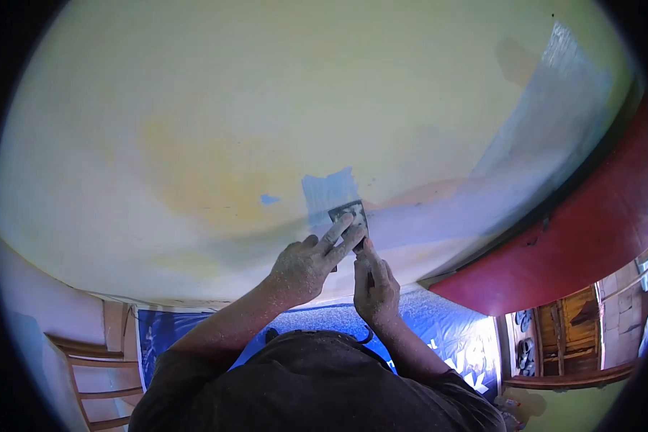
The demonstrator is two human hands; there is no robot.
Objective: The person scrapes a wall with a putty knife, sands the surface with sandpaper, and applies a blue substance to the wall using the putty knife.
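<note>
A dark, flat putty knife (360, 211), its blade smeared with white, lies against the pale yellow wall (252, 86). My left hand (297, 270), coated in pale dust, presses extended fingers onto the blade. Below it, my right hand (378, 291) has its fingers curled around a dark part that looks like the handle, mostly hidden by the fingers. Directly above the blade is a light blue patch (327, 189) with ragged edges. A smaller blue spot (269, 199) sits to its left.
A blue printed sheet (317, 322) spreads below the wall. To the right, a red curved panel (554, 245) borders the wall. A wooden rack (108, 394) stands at lower left. Shoes (525, 356) sit by a wooden cabinet (561, 335) at lower right.
</note>
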